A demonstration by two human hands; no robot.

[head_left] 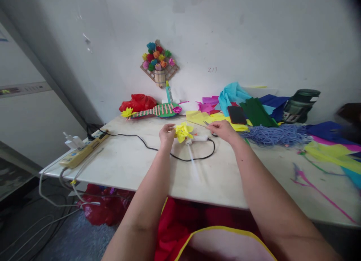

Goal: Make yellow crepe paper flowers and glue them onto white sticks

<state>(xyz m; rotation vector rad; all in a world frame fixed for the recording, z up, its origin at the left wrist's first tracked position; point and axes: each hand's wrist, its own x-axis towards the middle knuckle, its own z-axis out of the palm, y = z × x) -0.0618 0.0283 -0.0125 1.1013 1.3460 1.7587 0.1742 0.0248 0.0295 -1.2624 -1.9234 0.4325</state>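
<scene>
My left hand (pixel 167 135) is closed at the left side of a yellow paper flower (pixel 184 132), pinching it above the table. My right hand (pixel 222 131) pinches a thin stick (pixel 197 123), which points left over the flower. Scissor blades (pixel 207 123) show beside the right fingers; the rest is partly hidden by that hand. Just below the flower, a white hot glue gun (pixel 199 138) lies on the table. A clear glue stick (pixel 192 161) runs from it towards me, and its black cord curls around it.
A paper-covered lute shape (pixel 158 111) lies at the back left. A power strip (pixel 84 150) sits at the left edge. Coloured crepe paper (pixel 258 112), a phone (pixel 237 114) and a blue string bundle (pixel 276 136) lie at the right. A flower decoration (pixel 160 63) hangs on the wall.
</scene>
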